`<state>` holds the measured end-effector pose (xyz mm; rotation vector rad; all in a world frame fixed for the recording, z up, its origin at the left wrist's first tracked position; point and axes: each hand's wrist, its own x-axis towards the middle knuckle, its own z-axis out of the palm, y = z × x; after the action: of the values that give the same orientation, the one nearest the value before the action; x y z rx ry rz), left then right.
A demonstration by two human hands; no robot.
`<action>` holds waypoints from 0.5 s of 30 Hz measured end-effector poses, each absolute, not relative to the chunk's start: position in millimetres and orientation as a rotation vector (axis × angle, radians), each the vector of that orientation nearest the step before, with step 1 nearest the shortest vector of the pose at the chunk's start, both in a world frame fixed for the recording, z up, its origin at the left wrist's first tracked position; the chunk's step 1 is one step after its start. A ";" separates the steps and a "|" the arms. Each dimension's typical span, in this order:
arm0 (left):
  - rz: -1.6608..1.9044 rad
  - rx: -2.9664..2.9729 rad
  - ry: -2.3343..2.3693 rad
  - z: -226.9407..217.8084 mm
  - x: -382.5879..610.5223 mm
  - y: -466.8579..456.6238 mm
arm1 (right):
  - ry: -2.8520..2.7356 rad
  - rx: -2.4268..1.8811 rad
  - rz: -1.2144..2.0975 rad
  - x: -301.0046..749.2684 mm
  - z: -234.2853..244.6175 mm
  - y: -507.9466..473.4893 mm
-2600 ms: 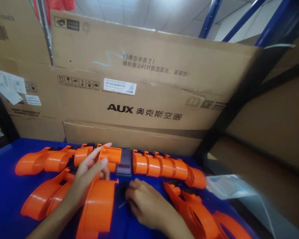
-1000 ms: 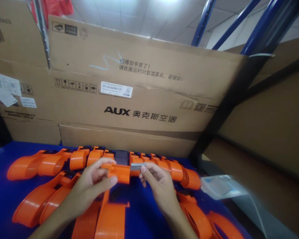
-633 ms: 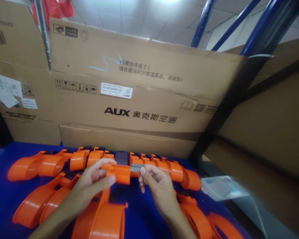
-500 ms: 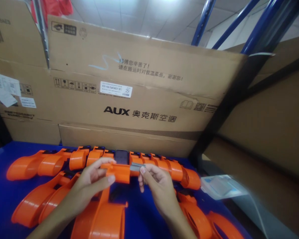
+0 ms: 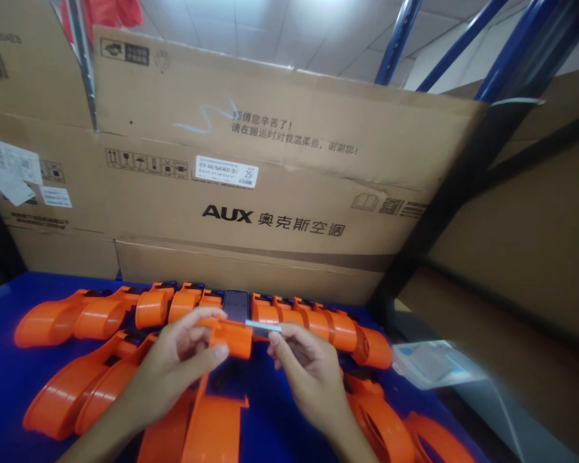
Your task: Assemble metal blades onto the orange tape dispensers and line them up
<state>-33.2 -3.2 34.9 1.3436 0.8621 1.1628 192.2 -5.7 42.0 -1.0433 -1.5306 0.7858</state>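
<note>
My left hand (image 5: 193, 354) grips a small orange plastic tape dispenser part (image 5: 232, 339), thumb in front and fingers behind it. Between the thumb and fingers of my right hand (image 5: 305, 360) is a toothed metal blade (image 5: 264, 328), its teeth facing up. The blade's left end meets or overlaps the right edge of the orange part; whether they touch I cannot tell. Below my hands sits another orange tape dispenser (image 5: 217, 424), partly hidden behind my left forearm.
Several orange tape dispensers stand in a row on the blue table (image 5: 270, 418), with a dark phone (image 5: 236, 305) among them. More lie at the lower left and lower right. A clear plastic box (image 5: 434, 363) is at the right edge. Cardboard (image 5: 289, 173) walls off the back, beside a rack post (image 5: 415, 238).
The blade has turned so its toothed edge shows, and its left end has come closer to the orange part. Both hands have shifted only slightly.
</note>
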 end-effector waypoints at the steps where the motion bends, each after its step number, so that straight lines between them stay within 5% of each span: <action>1: 1.153 1.361 0.876 33.9 -32.1 -3.8 | -1.541 -1.039 0.783 190.7 40.3 -5.6; 15: 1.173 1.596 1.053 35.5 -21.0 -12.8 | -1.748 -1.016 0.619 171.1 31.3 -23.3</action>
<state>-21.0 -12.8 35.5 1.5961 1.0526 1.1729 171.1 -23.3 31.3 -1.0156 -1.7477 0.6187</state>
